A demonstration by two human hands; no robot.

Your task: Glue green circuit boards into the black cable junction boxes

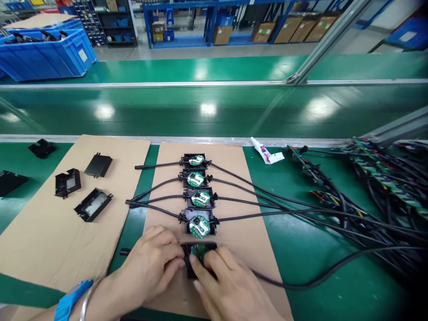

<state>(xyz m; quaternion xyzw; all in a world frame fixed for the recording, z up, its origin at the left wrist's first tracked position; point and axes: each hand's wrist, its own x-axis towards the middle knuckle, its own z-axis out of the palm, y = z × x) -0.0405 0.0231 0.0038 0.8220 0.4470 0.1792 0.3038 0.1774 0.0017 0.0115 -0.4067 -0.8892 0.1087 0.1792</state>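
Note:
Both my hands work on a black housing (pixel 199 249) with a round green circuit board, lying at the near end of a cardboard sheet (pixel 234 187). My left hand (pixel 152 265) is closed on the housing's left side. My right hand (pixel 227 285) covers its right half, fingers pressed down on the board. A black cable (pixel 317 278) runs from this housing to the right. Beyond it, several more housings with green boards (pixel 199 221) lie in a column, each with cables out both sides.
Empty black housings (pixel 92 204) lie on a second cardboard sheet (pixel 50 240) at left. A white tube (pixel 266 153) lies by the belt edge. A tangle of cabled boards (pixel 377 191) fills the right. A green conveyor belt (pixel 207 109) runs behind; blue bins (pixel 43 55) stand far left.

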